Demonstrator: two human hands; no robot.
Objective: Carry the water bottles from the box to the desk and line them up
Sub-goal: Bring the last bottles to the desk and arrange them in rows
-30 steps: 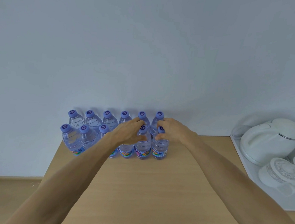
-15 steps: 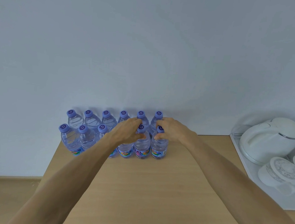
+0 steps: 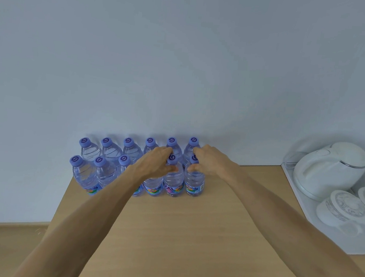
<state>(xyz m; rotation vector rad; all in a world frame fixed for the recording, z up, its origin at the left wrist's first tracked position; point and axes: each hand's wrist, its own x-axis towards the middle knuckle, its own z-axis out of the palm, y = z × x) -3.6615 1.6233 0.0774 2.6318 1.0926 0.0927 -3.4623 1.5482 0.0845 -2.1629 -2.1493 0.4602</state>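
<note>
1. Head view: your water bottles (image 3: 111, 156) stand upright in two rows at the far edge of the wooden desk (image 3: 191, 227), tight against the pale wall (image 3: 184, 61). The back row shows six purple caps; the front row runs from the left corner to a point just past the middle of the desk.
2. Your left hand (image 3: 152, 164) is curled around the neck of a front-row bottle, fingers wrapped over its shoulder, thumb resting toward the neighbouring front bottle (image 3: 173, 181). The cap of the bottle under your palm is hidden.
3. Your right hand (image 3: 210, 160) is closed on the top of the rightmost front bottle (image 3: 193, 183), thumb in front of its neck and fingers folded behind the cap, touching the rightmost back-row bottle (image 3: 192, 146).
4. Both held bottles rest on the desk, labels facing you.
5. To your right, a white kettle (image 3: 329, 169) sits on a white tray (image 3: 293, 192) with two upturned glass cups (image 3: 343, 210) near it.
6. The box is outside this view.
</note>
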